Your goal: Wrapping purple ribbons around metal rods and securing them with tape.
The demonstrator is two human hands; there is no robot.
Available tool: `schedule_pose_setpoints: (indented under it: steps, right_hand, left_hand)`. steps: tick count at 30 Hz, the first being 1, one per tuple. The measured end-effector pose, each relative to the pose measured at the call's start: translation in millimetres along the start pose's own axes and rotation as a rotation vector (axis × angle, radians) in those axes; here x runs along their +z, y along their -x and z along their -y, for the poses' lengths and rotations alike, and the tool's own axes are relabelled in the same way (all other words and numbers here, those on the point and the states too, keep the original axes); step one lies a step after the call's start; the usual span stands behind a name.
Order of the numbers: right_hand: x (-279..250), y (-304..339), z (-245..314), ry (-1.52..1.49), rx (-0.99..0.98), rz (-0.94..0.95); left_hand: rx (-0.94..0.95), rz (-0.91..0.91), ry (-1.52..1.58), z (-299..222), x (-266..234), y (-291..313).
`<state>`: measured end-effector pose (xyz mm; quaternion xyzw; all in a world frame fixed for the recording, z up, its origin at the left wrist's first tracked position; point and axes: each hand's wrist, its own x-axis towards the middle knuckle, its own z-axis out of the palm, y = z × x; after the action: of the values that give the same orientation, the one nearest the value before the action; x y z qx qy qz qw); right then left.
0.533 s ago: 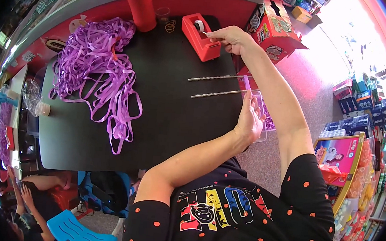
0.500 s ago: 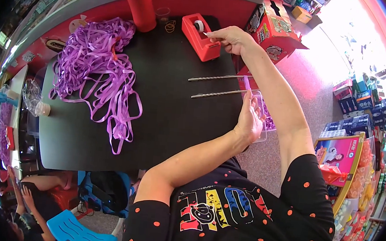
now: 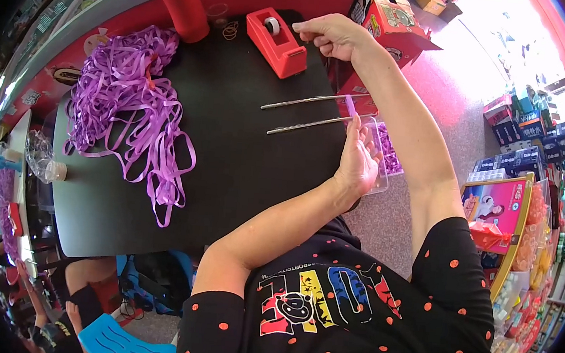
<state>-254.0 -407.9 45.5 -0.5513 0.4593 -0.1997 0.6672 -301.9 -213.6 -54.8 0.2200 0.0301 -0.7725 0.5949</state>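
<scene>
Two twisted metal rods (image 3: 304,124) stick out side by side over the table's right part. A purple ribbon strip (image 3: 350,104) spans them near their right ends. My left hand (image 3: 360,164) is at this strip, thumb and fingertips closed on it. Beyond it, my right hand (image 3: 335,37) is in a pinch just right of the red tape dispenser (image 3: 283,52); anything between its fingertips is too small to make out. The dispenser carries a small white-cored roll (image 3: 272,26). A big tangled heap of purple ribbon (image 3: 118,95) lies on the table's left.
The black table (image 3: 228,185) holds a red tumbler (image 3: 183,6) and some rubber bands (image 3: 229,31) at its far edge. A clear tub (image 3: 381,182) with purple pieces is beside my left hand. A red carton (image 3: 400,25) stands far right; a blue chair (image 3: 123,344) and another person are lower left.
My right hand has drawn back from the tape roll to the dispenser's right side. My left hand stays by the ribbon strip on the rods. The whole view has shifted slightly.
</scene>
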Motion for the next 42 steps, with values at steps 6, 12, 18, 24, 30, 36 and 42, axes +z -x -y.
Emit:
schedule_pose_setpoints:
  steps: [6,12,18,24,30,36,42]
  right_hand:
    - [-4.0,21.0,-28.6,-0.025,-0.021,0.018]
    - [0.7,24.1,-52.5,-0.250,0.048,0.001]
    - [2.9,16.0,-67.8,-0.129,-0.079,-0.061]
    - [5.7,11.9,-70.9,0.377,-0.410,-0.249]
    - [-16.7,42.5,-78.6,0.489,-0.366,-0.222]
    - [-68.3,137.8,-96.6,0.336,-0.144,-0.162]
    - [-81.6,172.3,-125.4,0.431,-0.173,-0.164]
  left_hand:
    - [0.000,0.001,-0.015,0.4,-1.5,-1.0]
    - [-0.011,0.023,0.018,5.2,-12.2,-10.7]
    - [0.009,0.069,0.000,0.8,-5.3,-5.6]
    - [-0.051,0.109,0.021,-4.1,2.0,1.1]
    - [-0.035,0.003,0.073,7.7,-10.6,-10.6]
    - [0.016,0.007,0.030,7.4,-12.1,-7.6]
    - [0.014,-0.004,-0.070,3.7,-7.2,-4.3]
